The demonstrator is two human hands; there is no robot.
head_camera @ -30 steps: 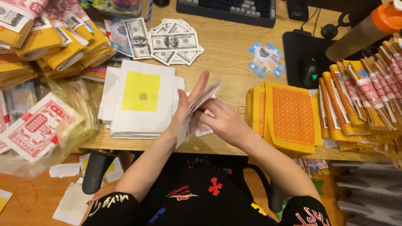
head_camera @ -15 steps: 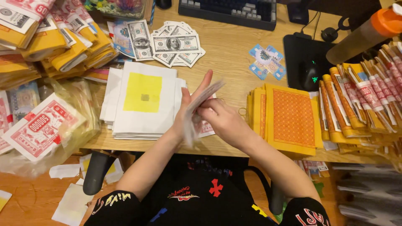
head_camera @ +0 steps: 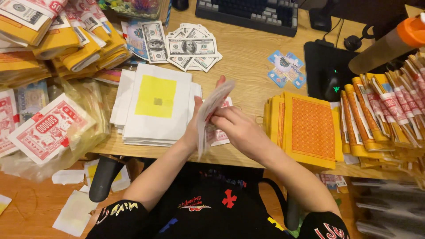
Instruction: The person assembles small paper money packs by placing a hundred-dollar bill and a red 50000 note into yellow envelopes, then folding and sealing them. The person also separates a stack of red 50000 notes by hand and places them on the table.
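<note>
Both hands hold a thin sheaf of red-and-white printed slips upright, just right of the white paper stack with a yellow square. Left hand cups it from behind; right hand fingers close around its lower edge. Keep edges aligned; grip lightly.

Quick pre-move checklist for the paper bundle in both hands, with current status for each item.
1. Left hand backs the thin paper bundle: ok.
2. Right hand has fingers on the bundle's face: ok.
3. Bundle held above the wooden desk, upright on edge: ok.
4. White sheet stack with yellow square squared up: not ok, sheets fanned.
5. Orange patterned stack apart from the hands: ok.
6. Sheet count in bundle: cannot tell.
</note>
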